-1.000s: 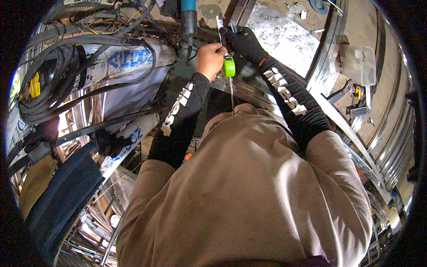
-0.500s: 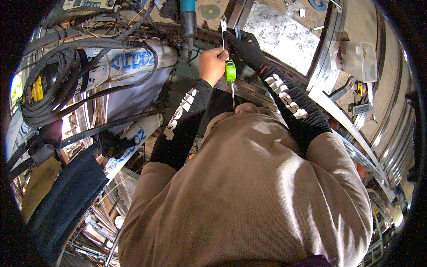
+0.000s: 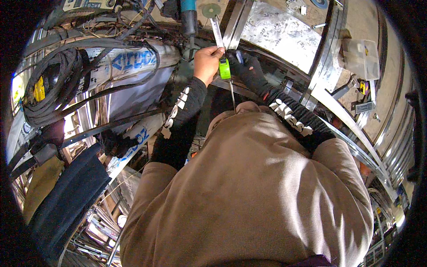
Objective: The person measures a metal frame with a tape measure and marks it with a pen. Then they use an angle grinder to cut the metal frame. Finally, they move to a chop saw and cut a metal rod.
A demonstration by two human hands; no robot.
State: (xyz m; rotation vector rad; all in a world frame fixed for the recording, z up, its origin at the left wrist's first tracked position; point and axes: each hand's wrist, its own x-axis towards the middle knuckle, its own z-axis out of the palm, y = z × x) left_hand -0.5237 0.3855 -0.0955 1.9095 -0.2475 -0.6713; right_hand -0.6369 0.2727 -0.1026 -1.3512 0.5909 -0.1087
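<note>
Below the tape (image 3: 225, 69): a brown shirt (image 3: 249, 178) is nearest, and a thin rod (image 3: 232, 91) runs from the tape toward it.
Tape: green, tucked just under the tips of the left hand (image 3: 206, 63).
Left hand: bare, a bit left of the tape, pinching the white strip (image 3: 216, 31) just above the tape.
Right hand (image 3: 247, 70): all in black, just right of the tape, curled round a small blue stick (image 3: 239, 57); how tight, I cannot tell.
Strip: sticks up above the tape. I think it needs a firm pinch and no twist, so it stays straight. The right hand does best not to bump it.
Bars (image 3: 236, 26): above the tape, a little right, long and shiny.
Sheet (image 3: 284, 35): above and right of the tape, with dark marks.
Tool (image 3: 188, 20): blue and black, above and left of the tape.
Disc (image 3: 211, 10): far above the tape, near the strip's tip.
</note>
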